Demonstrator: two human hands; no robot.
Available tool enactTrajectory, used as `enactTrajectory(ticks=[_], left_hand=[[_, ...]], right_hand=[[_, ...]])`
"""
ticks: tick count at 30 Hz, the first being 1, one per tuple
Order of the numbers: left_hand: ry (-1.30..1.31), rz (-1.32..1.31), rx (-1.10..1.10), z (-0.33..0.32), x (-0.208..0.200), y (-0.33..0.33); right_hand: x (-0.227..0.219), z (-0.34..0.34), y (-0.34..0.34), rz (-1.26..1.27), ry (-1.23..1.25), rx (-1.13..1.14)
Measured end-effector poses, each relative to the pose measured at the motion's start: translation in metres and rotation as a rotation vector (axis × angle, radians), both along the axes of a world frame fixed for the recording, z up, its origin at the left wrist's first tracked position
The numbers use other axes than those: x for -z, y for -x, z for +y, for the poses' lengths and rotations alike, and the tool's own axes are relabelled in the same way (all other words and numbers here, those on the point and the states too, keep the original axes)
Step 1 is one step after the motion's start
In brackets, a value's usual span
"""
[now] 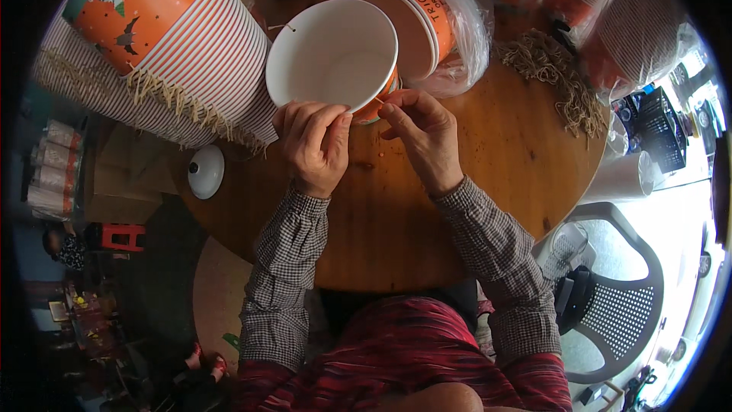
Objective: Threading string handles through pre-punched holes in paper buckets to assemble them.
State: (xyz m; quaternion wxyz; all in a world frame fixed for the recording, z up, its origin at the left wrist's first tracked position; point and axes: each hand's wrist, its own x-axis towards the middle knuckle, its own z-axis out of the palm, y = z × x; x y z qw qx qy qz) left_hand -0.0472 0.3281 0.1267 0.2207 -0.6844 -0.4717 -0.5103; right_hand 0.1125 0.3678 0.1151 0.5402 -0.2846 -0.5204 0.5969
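Observation:
A paper bucket (332, 42), white inside and orange outside, stands tilted with its mouth toward me on the round wooden table. My left hand (314, 143) is closed on its near rim, thumb and fingers pinching the edge. At the rim's right side, my right hand (427, 136) pinches the end of a thin cord (380, 100) against the bucket's outer wall. The fingertips partly hide where the cord meets the wall. Another short cord piece (282, 27) pokes through the rim at the far left.
Tall stacks of orange buckets (200, 38) lie left, with cords along them. Bagged buckets (438, 30) sit behind right. A bundle of tan cords (553, 80) lies at right. A white lid (206, 172) rests at the table's left edge; a grey chair (621, 297) stands right.

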Motion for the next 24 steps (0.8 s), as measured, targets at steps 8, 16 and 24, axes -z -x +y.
enactTrajectory(ticks=[8,16,24], left_hand=[[0.037,0.062,-0.025,-0.005,-0.003,-0.008],[0.038,0.097,-0.018,-0.008,-0.001,-0.012],[0.260,0.098,-0.016,-0.017,-0.024,-0.011]], right_hand=[[-0.011,-0.007,-0.002,-0.092,-0.056,0.060],[-0.020,-0.009,-0.011,-0.248,-0.375,0.195],[-0.014,-0.007,-0.013,-0.502,-0.744,0.230]])
